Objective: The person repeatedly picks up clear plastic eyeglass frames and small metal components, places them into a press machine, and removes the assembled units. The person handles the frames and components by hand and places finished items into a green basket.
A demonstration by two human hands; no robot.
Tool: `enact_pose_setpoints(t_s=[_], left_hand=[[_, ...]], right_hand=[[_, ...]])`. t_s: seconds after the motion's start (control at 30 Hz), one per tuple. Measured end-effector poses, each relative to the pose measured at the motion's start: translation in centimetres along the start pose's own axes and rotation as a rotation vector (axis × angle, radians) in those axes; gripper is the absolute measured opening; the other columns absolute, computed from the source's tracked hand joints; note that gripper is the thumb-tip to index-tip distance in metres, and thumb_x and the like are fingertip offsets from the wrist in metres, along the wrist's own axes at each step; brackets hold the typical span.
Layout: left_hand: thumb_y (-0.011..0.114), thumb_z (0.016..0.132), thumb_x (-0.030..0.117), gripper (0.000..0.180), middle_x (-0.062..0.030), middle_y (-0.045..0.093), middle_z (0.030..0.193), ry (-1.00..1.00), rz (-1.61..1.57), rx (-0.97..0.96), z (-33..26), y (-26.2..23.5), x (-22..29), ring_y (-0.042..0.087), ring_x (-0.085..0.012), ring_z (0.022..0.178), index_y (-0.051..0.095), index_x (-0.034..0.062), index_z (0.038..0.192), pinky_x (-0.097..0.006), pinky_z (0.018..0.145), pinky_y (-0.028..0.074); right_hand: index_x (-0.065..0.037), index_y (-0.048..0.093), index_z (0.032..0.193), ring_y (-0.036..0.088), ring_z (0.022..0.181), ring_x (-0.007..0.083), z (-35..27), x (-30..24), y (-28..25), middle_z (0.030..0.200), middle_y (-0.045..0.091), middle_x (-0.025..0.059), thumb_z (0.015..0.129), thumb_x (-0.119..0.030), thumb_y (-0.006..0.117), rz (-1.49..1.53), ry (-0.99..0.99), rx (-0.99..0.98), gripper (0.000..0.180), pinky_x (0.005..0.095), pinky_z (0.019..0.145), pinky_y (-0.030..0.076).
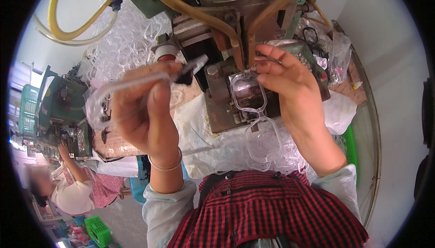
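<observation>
A clear plastic eyeglass frame [264, 158] lies with its far rim on the metal block [220, 120] of a machine, its other rim hanging toward me. My right hand [292, 82] has its thumb and fingers closed at the frame's far end, right beside the machine's copper-coloured tips [239, 57]. Held up to the left, my left hand [147, 107] is closed around another clear frame [97, 105], which is blurred. A small dark piece [185, 77] shows beyond its fingertips; what it is I cannot make out.
Yellow hoses [195, 11] run down to the machine. Many clear frames are heaped [129, 35] at the back left, more [294, 157] by my lap. White cloth [192, 130] covers the bench front. A green crate [351, 150] stands right; a co-worker [74, 184] sits far left.
</observation>
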State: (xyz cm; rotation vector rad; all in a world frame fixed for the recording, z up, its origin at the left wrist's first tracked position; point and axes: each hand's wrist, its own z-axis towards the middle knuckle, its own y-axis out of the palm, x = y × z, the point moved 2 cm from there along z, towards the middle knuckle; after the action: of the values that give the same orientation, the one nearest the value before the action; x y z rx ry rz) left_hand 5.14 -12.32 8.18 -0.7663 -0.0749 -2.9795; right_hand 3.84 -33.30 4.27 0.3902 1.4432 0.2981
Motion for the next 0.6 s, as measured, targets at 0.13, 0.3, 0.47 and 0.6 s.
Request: enact_pose_setpoints(t_s=[0.13,0.3,0.47,0.6], left_hand=[[0.071,0.082,0.004,0.009,-0.0120,0.071,0.096,-0.030,0.072,-0.259,-4.2,0.6,0.9,0.062,-0.0241,0.080,0.068,0.0047,0.090,-0.039,0.083,0.053],[0.081,0.065,0.015,0.026,0.0010,0.073,0.105,0.266,0.345,-0.592,-6.1,4.0,-0.2,0.054,-0.0218,0.086,0.077,0.0161,0.090,-0.039,0.085,0.052],[0.081,0.065,0.014,0.027,0.0035,0.072,0.105,0.224,0.364,-0.589,-5.8,4.4,-0.3,0.056,-0.0208,0.082,0.077,0.0175,0.091,-0.037,0.083,0.052],[0.082,0.064,0.013,0.029,0.0034,0.073,0.105,0.157,0.325,-0.658,-5.5,4.6,-0.3,0.058,-0.0202,0.079,0.078,0.0168,0.092,-0.036,0.081,0.050]], right_hand=[[0.006,0.048,0.138,0.053,0.128,0.0306,-3.4,1.2,0.0,0.135,0.057,0.0209,0.099,-0.015,0.058,-0.652,-0.444,-0.025,0.046,0.0394,0.106,0.042],[0.004,0.054,0.132,0.059,0.116,0.0235,-0.3,4.0,-8.1,0.125,0.064,0.0178,0.103,-0.018,0.052,-0.758,-0.434,0.330,0.037,0.0352,0.102,0.044],[0.002,0.055,0.131,0.061,0.108,0.0176,1.3,1.9,-13.8,0.117,0.065,0.0124,0.099,-0.008,0.056,-0.709,-0.540,0.551,0.033,0.0298,0.099,0.044],[-0.001,0.065,0.113,0.065,0.101,0.0261,0.4,3.9,-17.5,0.110,0.068,0.0139,0.090,-0.006,0.064,-0.996,-0.389,0.482,0.023,0.0341,0.097,0.047]])
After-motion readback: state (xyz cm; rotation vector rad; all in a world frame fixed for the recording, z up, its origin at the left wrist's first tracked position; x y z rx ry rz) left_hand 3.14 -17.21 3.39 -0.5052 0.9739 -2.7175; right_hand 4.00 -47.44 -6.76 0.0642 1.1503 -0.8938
